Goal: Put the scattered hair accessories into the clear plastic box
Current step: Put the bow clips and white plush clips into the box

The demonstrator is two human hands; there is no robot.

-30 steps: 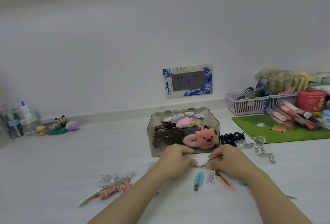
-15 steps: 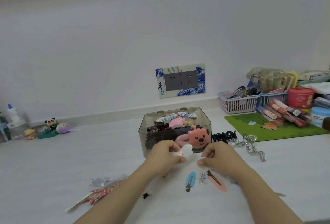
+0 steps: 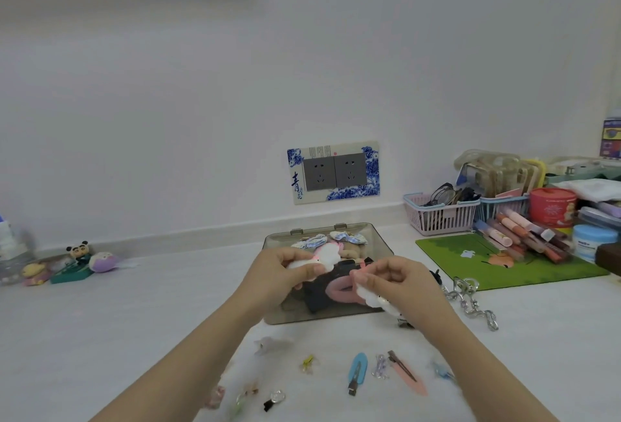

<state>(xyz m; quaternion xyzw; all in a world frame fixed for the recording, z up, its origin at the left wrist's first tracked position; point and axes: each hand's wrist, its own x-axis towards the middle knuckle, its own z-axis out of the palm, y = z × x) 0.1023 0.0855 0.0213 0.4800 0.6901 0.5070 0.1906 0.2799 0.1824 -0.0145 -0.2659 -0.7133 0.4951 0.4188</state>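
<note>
Head view. White bench [image 3: 100, 321] against a white wall; double wall socket [image 3: 334, 171] with a blue-and-white surround at 12 o'clock from the box.

Clear plastic box [image 3: 379, 243], smoky-tinted, sits mid-bench, lid off or back (cannot tell which); already holds plush and dark accessories, partly screened by both hands.

Left hand [image 3: 279, 273]: fingers curled round a white plush clip [image 3: 322, 257] with a pink spot, held over the box's near-left portion. Right hand [image 3: 400, 280]: fingers pinching a second white plush clip [image 3: 373, 297], held at the box's near-right wall. The two hands are close together, not touching. Both forearms cross the near bench and cover part of the scatter.

Loose items at 6 o'clock from the box, all apart from one another:
- blue snap clip [image 3: 357, 371]
- pink duckbill clip [image 3: 408, 374], just right of the blue one, a small clear clip [image 3: 379, 366] between them
- tiny yellow clip [image 3: 307, 363]
- pale translucent clip [image 3: 270, 344] near the left forearm
- small clear and black pieces at the lower edge, too blurred to name

At 3 o'clock from the box: silver chain [image 3: 473, 304], then a green mat [image 3: 510, 263]. Beyond it, at 2 o'clock: pink basket [image 3: 440, 216] with eyeglasses, lip-product tubes [image 3: 517, 233], red round tin [image 3: 552, 206], blue-lidded jar [image 3: 593, 242].

At 9 o'clock, far left: small cartoon figurines [image 3: 80, 260].
</note>
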